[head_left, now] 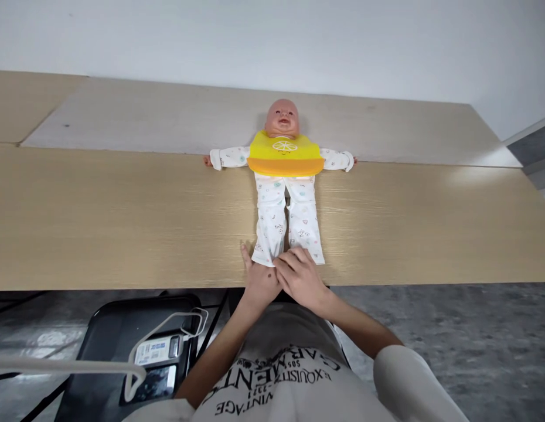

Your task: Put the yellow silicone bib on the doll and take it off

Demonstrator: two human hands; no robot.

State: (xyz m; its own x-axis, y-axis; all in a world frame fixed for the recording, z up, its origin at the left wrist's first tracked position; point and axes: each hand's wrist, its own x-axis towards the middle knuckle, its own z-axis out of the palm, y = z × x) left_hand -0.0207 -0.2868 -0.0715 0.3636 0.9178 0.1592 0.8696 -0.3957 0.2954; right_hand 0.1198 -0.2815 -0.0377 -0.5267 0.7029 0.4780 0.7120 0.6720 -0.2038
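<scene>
A baby doll [283,117] lies on its back on the table, head away from me and arms spread. It wears a yellow bib [283,153] with an orange lower pocket, and white patterned trousers [304,217] and sleeves. At the cuff of the trouser leg on the left is my left hand [262,282]. One of its fingers sticks out straight beside the cuff; the others are hidden under or inside the cloth. My right hand [301,276] lies against it, bent fingers pinching the inner edge of that same cuff. The doll's feet are not visible.
The wooden table [123,217] has a greyish strip [167,111] along its back, against a white wall. Below the front edge at left, a black chair [108,328] holds a white device [156,350] with a cable and a phone [156,384].
</scene>
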